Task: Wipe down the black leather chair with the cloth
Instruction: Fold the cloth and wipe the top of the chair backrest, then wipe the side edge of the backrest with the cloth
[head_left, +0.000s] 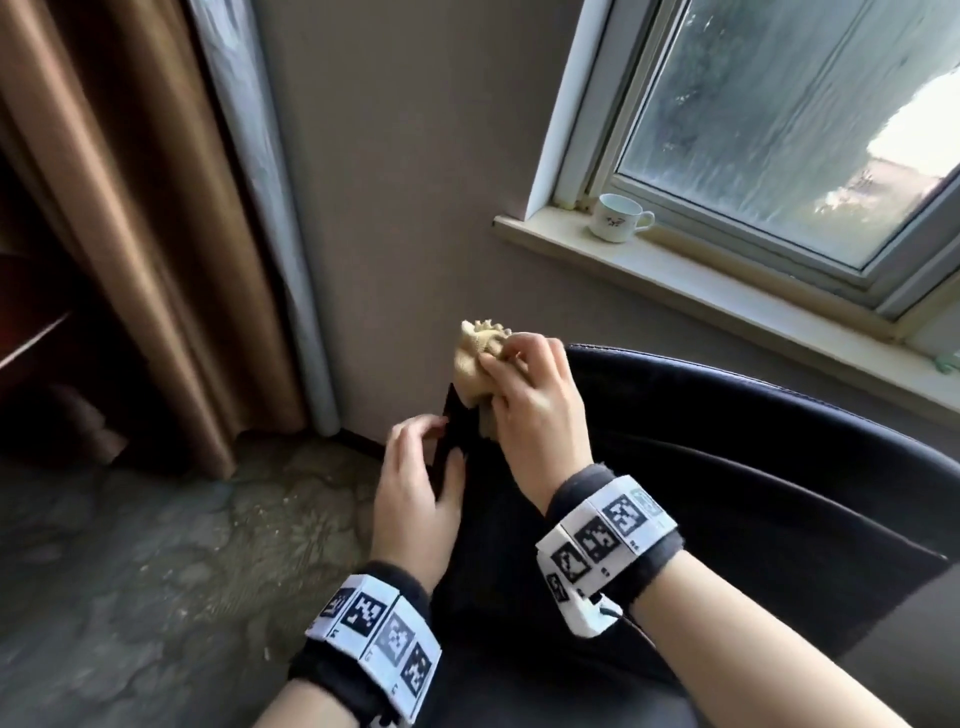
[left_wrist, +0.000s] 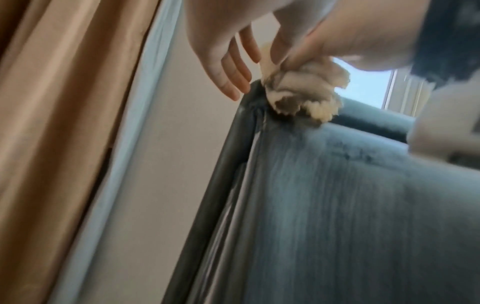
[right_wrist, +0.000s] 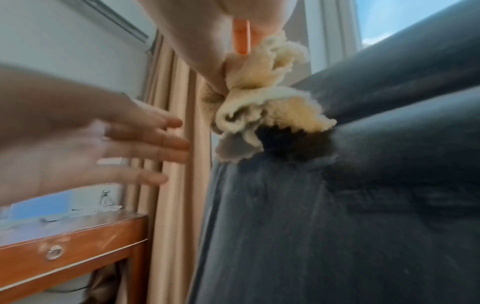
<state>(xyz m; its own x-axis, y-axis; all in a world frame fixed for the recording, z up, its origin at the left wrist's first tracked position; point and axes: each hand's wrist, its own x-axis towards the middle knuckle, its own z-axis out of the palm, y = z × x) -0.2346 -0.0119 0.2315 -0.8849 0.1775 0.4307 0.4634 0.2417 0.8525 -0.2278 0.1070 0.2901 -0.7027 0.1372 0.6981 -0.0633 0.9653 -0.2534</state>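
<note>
The black leather chair (head_left: 727, 467) fills the lower right of the head view. My right hand (head_left: 524, 374) grips a bunched beige cloth (head_left: 475, 345) and presses it on the top corner of the chair's left edge. The left wrist view shows the cloth (left_wrist: 303, 92) touching that corner of the chair (left_wrist: 337, 205). My left hand (head_left: 415, 467) lies just below, at the chair's left edge, with its fingers straight and holding nothing. In the right wrist view the cloth (right_wrist: 265, 98) meets the leather (right_wrist: 337, 205), and the left hand (right_wrist: 130, 148) is blurred.
A brown curtain (head_left: 130, 208) hangs at the left, with a bare wall behind the chair. A white cup (head_left: 618, 218) stands on the window sill (head_left: 727, 280). A wooden desk with a drawer (right_wrist: 64, 246) stands left of the chair. Patterned floor (head_left: 156, 545) lies below.
</note>
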